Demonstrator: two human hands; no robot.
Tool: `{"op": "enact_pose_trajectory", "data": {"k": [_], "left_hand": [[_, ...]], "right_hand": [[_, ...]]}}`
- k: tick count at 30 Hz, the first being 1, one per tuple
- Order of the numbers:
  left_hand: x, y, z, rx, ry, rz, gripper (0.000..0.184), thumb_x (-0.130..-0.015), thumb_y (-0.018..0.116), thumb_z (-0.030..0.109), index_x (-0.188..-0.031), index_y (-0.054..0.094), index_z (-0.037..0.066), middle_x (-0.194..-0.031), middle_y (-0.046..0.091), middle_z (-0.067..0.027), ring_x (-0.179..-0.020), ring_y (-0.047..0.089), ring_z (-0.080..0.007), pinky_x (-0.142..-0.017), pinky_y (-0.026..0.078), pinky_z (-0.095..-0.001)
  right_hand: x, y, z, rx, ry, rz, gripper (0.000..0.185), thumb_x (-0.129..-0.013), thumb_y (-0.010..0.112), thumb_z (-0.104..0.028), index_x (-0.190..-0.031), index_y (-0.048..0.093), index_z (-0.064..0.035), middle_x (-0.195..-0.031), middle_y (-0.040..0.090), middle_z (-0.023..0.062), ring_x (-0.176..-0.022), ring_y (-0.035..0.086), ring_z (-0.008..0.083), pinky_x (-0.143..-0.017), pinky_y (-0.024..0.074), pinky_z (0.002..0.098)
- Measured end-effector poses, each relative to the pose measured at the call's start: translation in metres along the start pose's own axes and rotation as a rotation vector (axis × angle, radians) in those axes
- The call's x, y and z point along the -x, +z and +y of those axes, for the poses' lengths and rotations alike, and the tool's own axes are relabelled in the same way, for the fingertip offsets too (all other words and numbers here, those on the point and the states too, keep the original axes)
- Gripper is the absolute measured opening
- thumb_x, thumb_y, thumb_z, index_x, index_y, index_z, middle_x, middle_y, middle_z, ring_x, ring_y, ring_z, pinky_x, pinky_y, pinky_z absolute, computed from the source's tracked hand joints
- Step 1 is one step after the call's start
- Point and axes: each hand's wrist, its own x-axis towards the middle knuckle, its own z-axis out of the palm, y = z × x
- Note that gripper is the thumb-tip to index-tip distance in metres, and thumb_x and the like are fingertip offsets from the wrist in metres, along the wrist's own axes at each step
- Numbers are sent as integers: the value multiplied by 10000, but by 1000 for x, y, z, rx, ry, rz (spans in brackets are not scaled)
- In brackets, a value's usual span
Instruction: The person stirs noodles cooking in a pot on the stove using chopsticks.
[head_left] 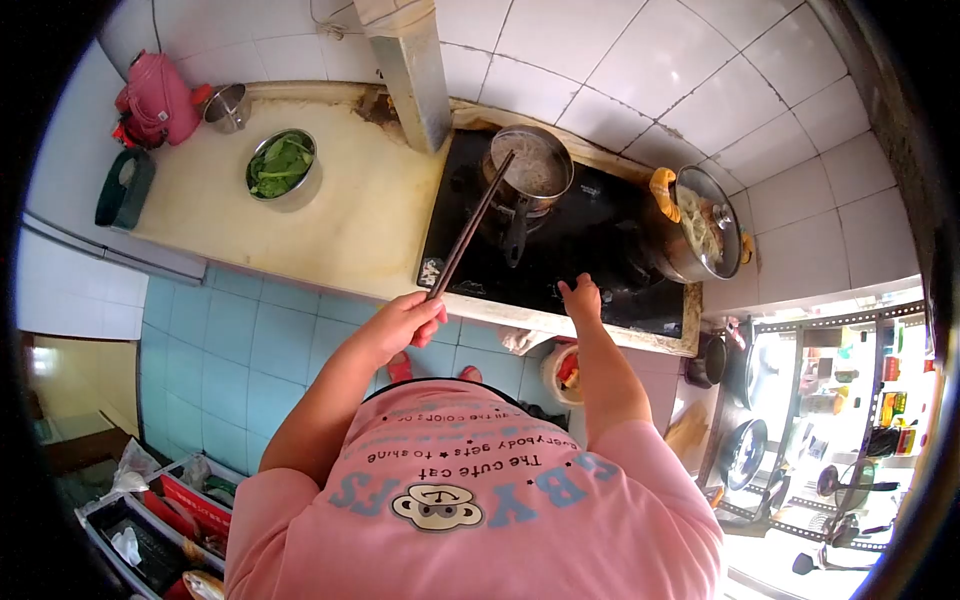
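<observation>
Gripping chopsticks point(466, 238) in left hand point(405, 322), apparently stirring in the pan point(534, 172) on the hob point(575, 240). Holding right hand point(582, 299), open, near the hob's front edge. Calls for keeping tips within the rim.

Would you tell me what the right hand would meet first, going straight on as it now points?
The right hand would probably meet the pan first, though its height over the black cooktop is hard to judge.
</observation>
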Motion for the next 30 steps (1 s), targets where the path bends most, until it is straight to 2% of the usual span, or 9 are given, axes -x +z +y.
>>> {"op": "enact_pose_trajectory", "data": {"k": [4,10,12,16,19,21,24,30], "left_hand": [[-1,0,-1,10,-17,8,313,-1039,431,321,-920,547,57,-649,422,34,-580,395,-95,-558,358,-241],[-1,2,0,8,-12,8,314,-1034,442,330,-915,549,60,-650,427,37,-580,394,-89,-561,363,-237],[0,3,1,16,-12,10,316,-1032,447,336,-914,550,61,-652,429,38,-580,395,-85,-560,365,-234],[-2,3,1,16,-23,15,317,-1032,449,338,-912,550,62,-653,431,38,-580,396,-84,-558,364,-231],[-2,3,2,16,-9,7,317,-1030,451,341,-913,550,63,-653,432,38,-579,399,-82,-556,364,-230],[-3,2,1,32,-20,4,318,-1030,453,342,-913,551,64,-654,433,39,-580,403,-82,-557,364,-229],[-4,2,1,28,-24,7,317,-1031,451,341,-912,550,65,-654,435,39,-581,405,-82,-558,362,-228],[-4,0,1,27,-19,-2,319,-1031,449,344,-914,551,65,-654,436,38,-581,406,-84,-561,358,-228]], "right_hand": [[-1,-2,-4,17,82,-30,497,-821,742,-353,-1088,556,22,-1060,654,245,-1007,634,411,-829,530,473],[-1,-2,-2,25,73,-19,571,-818,735,-402,-1161,547,14,-1043,665,225,-996,641,405,-840,527,474],[0,-7,-4,52,97,-67,607,-807,741,-412,-1216,542,-10,-1092,646,209,-1027,628,395,-861,520,469],[5,-11,-3,66,73,-26,617,-791,754,-410,-1252,544,-58,-1178,605,199,-1081,605,378,-884,512,456],[7,-10,-2,25,41,-60,601,-783,767,-377,-1269,549,-98,-1231,570,193,-1114,585,370,-899,506,447],[8,-7,-2,-13,13,2,540,-746,785,-283,-1197,589,-60,-1141,616,200,-1086,593,375,-928,489,431],[7,-4,1,-46,-12,24,506,-745,783,-224,-1184,600,-48,-1131,619,208,-1084,591,381,-935,486,432],[5,-3,2,-49,-23,19,482,-746,777,-177,-1176,615,-31,-1132,621,215,-1092,586,383,-953,476,432]]}}
